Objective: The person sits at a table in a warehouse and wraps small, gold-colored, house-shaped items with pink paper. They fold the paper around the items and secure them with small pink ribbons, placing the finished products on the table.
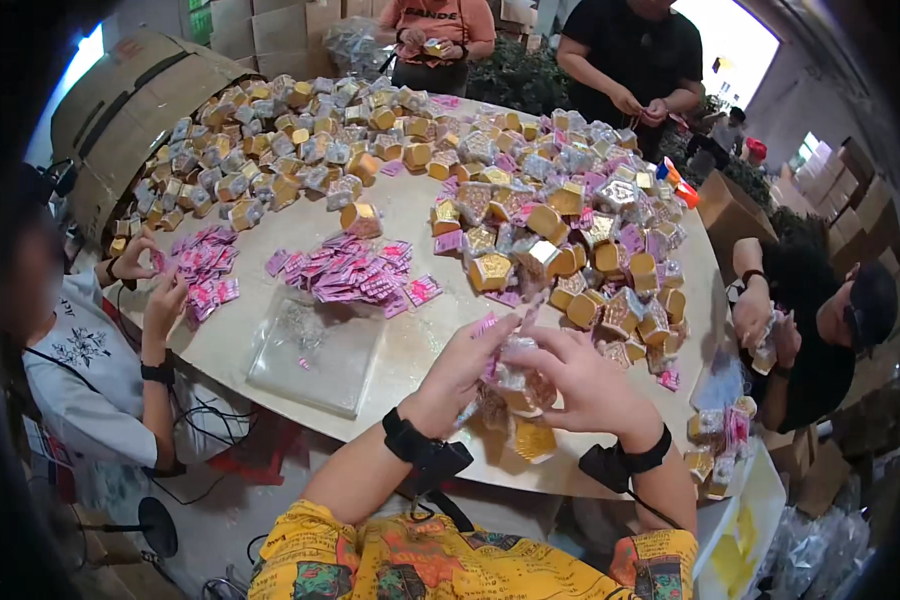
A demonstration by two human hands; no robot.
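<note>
Both hands meet over the near edge of the table. My left hand (470,365) is closed at the top of a gold faceted box wrapped in clear plastic (518,388), with a bit of pink card (488,324) showing by its fingers. Curled round the same box from the other side is my right hand (595,385); its fingertips touch the plastic near the top. The fingers partly hide the box. Directly below them a gold-bottomed box (535,440) shows at the table edge.
Wrapped gold boxes (570,235) lie heaped at right and more (260,150) at far left. Piles of pink cards (355,270) and a clear flat tray (315,355) are left of my hands. Co-workers handle pieces around the table. A cardboard box (735,215) stands at right.
</note>
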